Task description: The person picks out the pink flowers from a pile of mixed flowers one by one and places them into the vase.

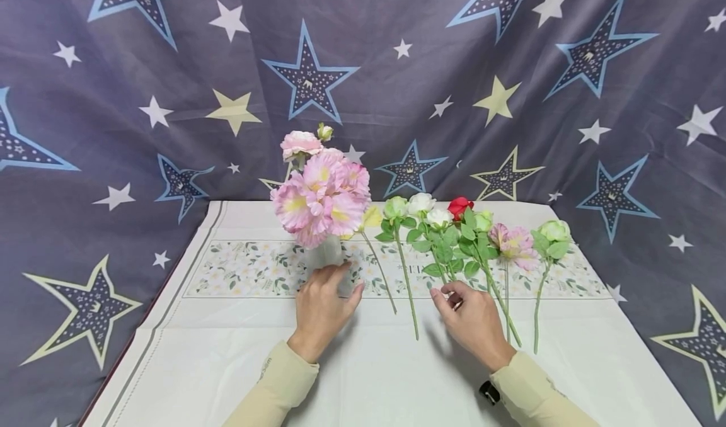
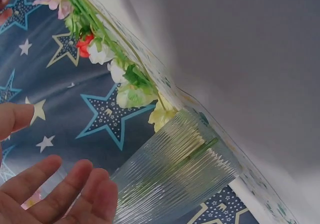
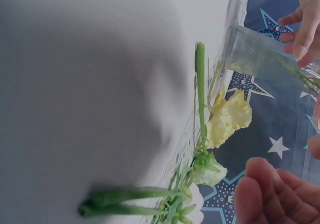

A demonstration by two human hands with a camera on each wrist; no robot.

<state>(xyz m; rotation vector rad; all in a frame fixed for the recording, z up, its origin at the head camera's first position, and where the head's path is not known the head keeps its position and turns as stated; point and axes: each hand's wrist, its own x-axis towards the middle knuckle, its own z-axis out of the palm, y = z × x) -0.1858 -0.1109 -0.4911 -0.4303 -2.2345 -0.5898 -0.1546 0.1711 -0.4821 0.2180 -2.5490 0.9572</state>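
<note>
A ribbed clear vase (image 2: 185, 159) stands upright on the left part of the table, with green stems showing inside it. Large pink blossoms (image 1: 323, 200) and a pale pink rose (image 1: 300, 145) rise above its rim. Close in front of the vase is my left hand (image 1: 322, 307), its fingers loosely spread and nothing between them. My right hand (image 1: 476, 323) hovers over the lower stems of the laid-out flowers, fingers slightly bent and holding nothing. Nearest to it lie a green rose (image 1: 395, 208), white roses (image 1: 421, 203) and a red rose (image 1: 460, 208).
A yellow flower (image 1: 371, 216) lies just right of the vase. Farther right are a pink-purple flower (image 1: 513, 244) and a pale green rose (image 1: 554, 230). A white cloth (image 1: 363, 364) with a floral band covers the table. A star-patterned curtain (image 1: 386, 87) hangs behind.
</note>
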